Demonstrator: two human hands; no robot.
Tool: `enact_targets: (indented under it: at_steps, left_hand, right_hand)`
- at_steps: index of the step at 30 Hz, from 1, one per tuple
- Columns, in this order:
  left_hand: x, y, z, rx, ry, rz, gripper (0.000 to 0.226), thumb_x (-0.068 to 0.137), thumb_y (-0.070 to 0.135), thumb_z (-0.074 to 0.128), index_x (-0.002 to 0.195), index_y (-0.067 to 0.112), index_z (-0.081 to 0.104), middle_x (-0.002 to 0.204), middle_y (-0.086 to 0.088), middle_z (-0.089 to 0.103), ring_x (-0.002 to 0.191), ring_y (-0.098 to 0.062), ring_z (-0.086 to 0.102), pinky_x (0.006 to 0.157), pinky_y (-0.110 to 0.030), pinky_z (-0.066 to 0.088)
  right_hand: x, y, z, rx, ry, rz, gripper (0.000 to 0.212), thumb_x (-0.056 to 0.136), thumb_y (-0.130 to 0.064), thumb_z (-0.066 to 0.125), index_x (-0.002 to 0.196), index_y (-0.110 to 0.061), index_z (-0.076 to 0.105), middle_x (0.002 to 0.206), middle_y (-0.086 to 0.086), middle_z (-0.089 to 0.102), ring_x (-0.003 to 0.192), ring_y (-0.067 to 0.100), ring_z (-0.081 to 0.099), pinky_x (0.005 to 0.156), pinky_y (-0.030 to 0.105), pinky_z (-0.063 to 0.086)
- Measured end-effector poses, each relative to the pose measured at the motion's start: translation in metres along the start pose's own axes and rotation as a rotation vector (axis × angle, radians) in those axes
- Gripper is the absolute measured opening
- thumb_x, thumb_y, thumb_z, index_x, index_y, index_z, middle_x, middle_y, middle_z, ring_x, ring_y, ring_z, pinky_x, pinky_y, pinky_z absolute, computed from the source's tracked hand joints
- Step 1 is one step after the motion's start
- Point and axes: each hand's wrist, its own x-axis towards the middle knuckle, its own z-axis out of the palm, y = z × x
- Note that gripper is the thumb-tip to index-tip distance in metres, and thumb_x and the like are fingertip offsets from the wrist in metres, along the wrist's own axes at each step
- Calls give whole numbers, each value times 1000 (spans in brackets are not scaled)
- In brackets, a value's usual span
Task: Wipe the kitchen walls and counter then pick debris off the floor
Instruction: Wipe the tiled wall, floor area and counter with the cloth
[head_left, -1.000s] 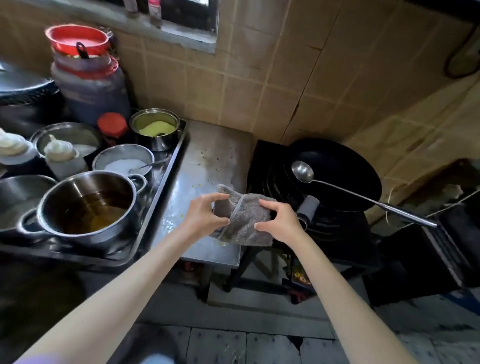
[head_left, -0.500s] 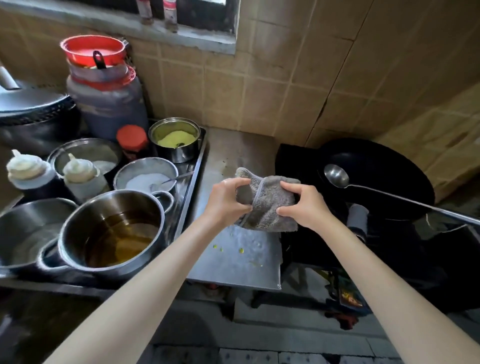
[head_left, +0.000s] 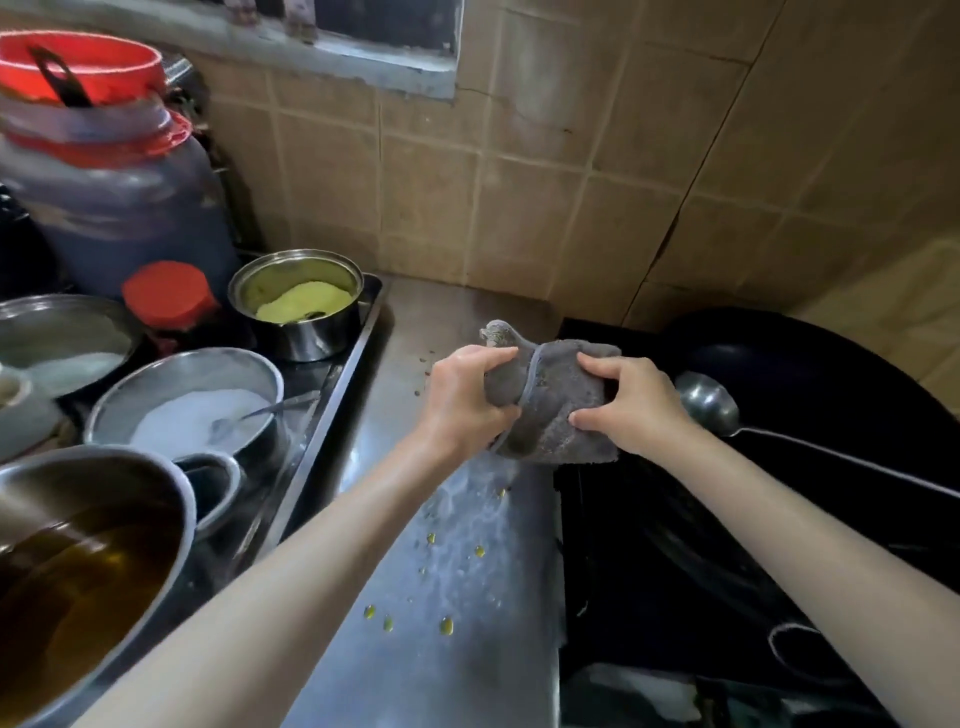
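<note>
Cloth (head_left: 550, 400) between both hands' fingers (head_left: 597, 366), seemingly above counter (head_left: 467, 649).

Both arms outstretched, left hand (head_left: 467, 400) and right hand (head_left: 631, 402) curled in grip

A grey cloth (head_left: 550, 400) with a paler grey edging is seen. The wall tiles (head_left: 545, 171) are tan with darker grout lines. The steel counter (head_left: 467, 613) is marked by yellow droplets and a whitish film. A black wok (head_left: 810, 374) is noted. Yellow powder is held in one steel pot (head_left: 297, 306), white powder in a bowl (head_left: 192, 410), amber liquid in a large pot (head_left: 78, 571). A red lid (head_left: 167, 293) is recorded on a jar.
</note>
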Motion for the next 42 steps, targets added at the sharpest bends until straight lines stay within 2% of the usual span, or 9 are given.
enact_targets:
  at_steps: [5,12,20,25,28,31,34,38,42]
  left_hand:
    - [48,5,34,-94,150,5,62,60,10,81,120,17,65,116,-5,64,106,-19,60,94,-33,49]
    - [110,18,63,98,267,34,65,66,22,79,128,23,58,120,1,60,109,-17,57,93,-23,42]
    - [173,8,71,141,302,117,65,68,22,77,129,23,57,122,-2,58,110,-21,57,97,-27,44]
    - [210,5,71,78,314,146,66,67,15,78,129,21,57,117,-1,59,104,-19,58,82,-12,36]
    - [231,7,70,96,329,174,68,67,16,80,130,21,55,116,-1,58,103,-17,57,79,-7,31]
    - [247,12,67,112,336,217,70,66,17,81,131,20,55,117,-2,58,103,-19,57,83,-14,37]
    - [266,20,61,122,356,266,71,66,19,82,132,20,54,119,-4,57,105,-22,57,89,-25,44]
    - [296,45,46,119,395,340,71,68,16,80,133,17,53,122,-4,56,108,-21,56,90,-20,41]
    - [328,76,25,86,516,412,70,66,19,82,131,17,55,123,-6,56,108,-23,56,93,-27,45]
  right_hand:
    - [56,16,-26,-77,43,-114,78,71,-23,81,139,-26,44,143,0,46,130,22,44,101,29,39]
    - [119,35,-50,-124,99,-286,78,71,-29,81,140,-24,44,134,1,52,125,22,48,99,30,40]
    - [179,40,-46,-22,157,-321,77,74,-25,78,141,-23,41,147,5,36,135,23,36,107,27,29]
    - [209,38,-48,22,272,-319,77,72,-21,80,140,-18,43,141,9,42,132,25,38,104,24,29]
    - [228,36,-52,43,320,-329,78,73,-19,79,141,-18,40,145,11,38,136,26,34,108,27,27]
    - [242,33,-53,43,375,-350,79,74,-16,77,142,-18,38,148,9,33,138,27,31,112,34,25]
    - [255,26,-63,-2,432,-385,76,77,-13,74,143,-16,37,150,8,31,139,26,31,113,30,25]
    - [271,11,-95,-134,575,-424,73,81,-17,70,145,-18,34,152,4,28,137,22,34,108,27,30]
    - [283,-7,-131,-145,715,-468,72,83,-19,68,145,-18,33,149,5,32,135,23,35,106,28,31]
